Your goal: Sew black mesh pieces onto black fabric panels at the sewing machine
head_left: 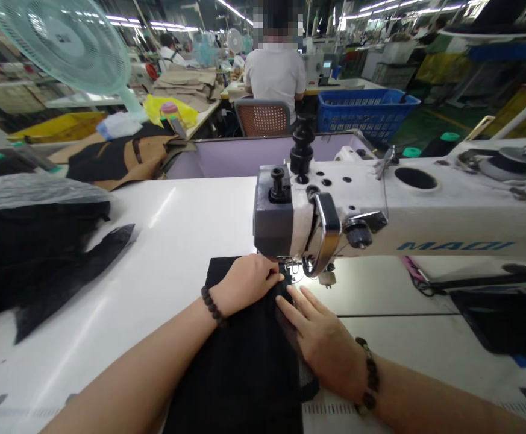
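A piece of black fabric lies on the white table, its far right edge at the needle area of a white sewing machine. My left hand rests on the fabric just left of the presser foot, thumb and fingers pinched together on the cloth. Fingers stretched out, my right hand lies flat along the fabric's right edge, over a strip of dark mesh. Its fingertips point towards the presser foot. The fabric's near end runs out of view.
Black material under clear plastic lies at the left. A dark flat item is on the right. Behind the table are a lilac-lined trough, a blue basket, a fan and a seated person.
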